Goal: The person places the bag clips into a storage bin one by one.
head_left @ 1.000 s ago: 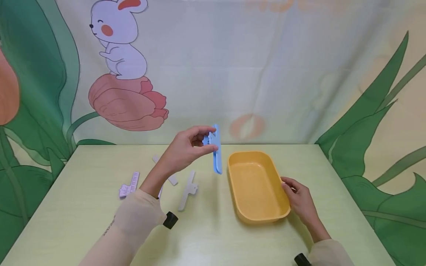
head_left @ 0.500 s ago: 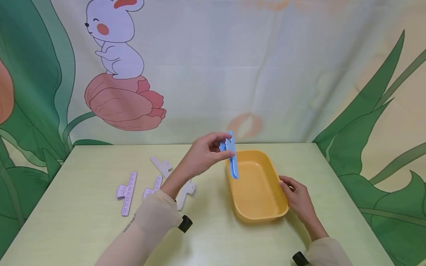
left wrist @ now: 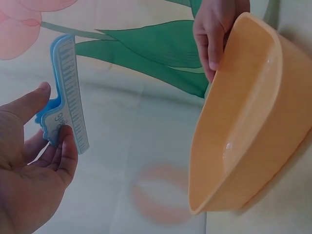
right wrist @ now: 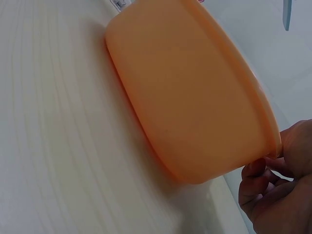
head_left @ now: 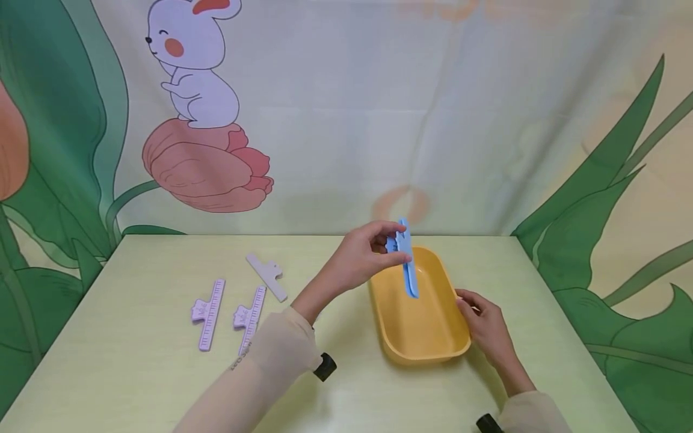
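My left hand (head_left: 364,257) pinches a light blue ruler clip (head_left: 408,261) between thumb and fingers, above the left part of a yellow plastic basin (head_left: 385,337). The left wrist view shows ruler marks along the blue clip (left wrist: 73,92). The basin's bare inside faces up. My right hand (head_left: 489,331) holds the basin's right rim, its fingers (right wrist: 256,185) curled just below the lip in the right wrist view. On the table's left lie two purple ruler clips (head_left: 211,316) (head_left: 251,319) and a grey clip (head_left: 266,275). My left sleeve covers part of the nearer purple one.
The pale green table (head_left: 135,373) ends at a printed cloth backdrop (head_left: 325,120) with a rabbit and plants. Black wrist cameras (head_left: 325,367) sit on both sleeves.
My left hand has carried the blue clip rightward, from left of the basin to over it. The forearm now hides a second grey clip seen earlier. The right hand stays at the rim.
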Tool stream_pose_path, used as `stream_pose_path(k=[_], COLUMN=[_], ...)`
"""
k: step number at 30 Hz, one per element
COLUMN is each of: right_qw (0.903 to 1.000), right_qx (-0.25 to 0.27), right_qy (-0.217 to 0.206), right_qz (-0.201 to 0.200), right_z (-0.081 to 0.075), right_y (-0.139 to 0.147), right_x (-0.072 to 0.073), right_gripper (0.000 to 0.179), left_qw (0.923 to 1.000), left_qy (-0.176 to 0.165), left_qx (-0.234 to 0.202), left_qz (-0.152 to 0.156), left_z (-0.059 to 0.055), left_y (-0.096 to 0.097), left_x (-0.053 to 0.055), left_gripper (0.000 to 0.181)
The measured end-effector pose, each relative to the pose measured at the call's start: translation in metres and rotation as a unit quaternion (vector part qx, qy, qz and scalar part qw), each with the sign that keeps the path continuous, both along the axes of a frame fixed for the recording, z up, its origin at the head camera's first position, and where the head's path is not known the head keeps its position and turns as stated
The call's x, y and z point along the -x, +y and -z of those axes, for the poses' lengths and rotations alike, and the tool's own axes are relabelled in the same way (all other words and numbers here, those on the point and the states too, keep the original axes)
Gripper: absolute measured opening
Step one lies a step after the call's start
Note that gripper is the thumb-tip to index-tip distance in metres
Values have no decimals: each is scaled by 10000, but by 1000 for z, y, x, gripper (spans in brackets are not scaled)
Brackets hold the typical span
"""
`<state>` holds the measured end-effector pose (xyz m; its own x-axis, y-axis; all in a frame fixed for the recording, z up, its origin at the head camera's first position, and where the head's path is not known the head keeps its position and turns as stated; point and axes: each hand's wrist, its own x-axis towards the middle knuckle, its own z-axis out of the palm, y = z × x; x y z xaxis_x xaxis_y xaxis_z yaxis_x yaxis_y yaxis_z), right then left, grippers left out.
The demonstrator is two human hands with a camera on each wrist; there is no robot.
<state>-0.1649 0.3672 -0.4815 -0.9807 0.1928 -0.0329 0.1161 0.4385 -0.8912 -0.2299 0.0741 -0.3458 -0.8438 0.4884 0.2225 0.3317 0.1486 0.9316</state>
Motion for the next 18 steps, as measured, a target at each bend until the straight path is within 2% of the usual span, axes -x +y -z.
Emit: stream_pose_path(k=[10, 18], right_qw=[10000, 9999], right_qx=[-86, -114], right_qy=[-32, -67], right_qz=[7, 6], right_z=[0, -2], right_y=[-1, -3], right_x=[-2, -1], right_gripper=[40, 40], left_qw=[9999, 9997], left_qy=[43, 94], left_qx=[76, 196], left_qz=[68, 89], left_z=[4, 0], left_y=[15, 20], left_x=[-1, -1], left_gripper=[50, 51])
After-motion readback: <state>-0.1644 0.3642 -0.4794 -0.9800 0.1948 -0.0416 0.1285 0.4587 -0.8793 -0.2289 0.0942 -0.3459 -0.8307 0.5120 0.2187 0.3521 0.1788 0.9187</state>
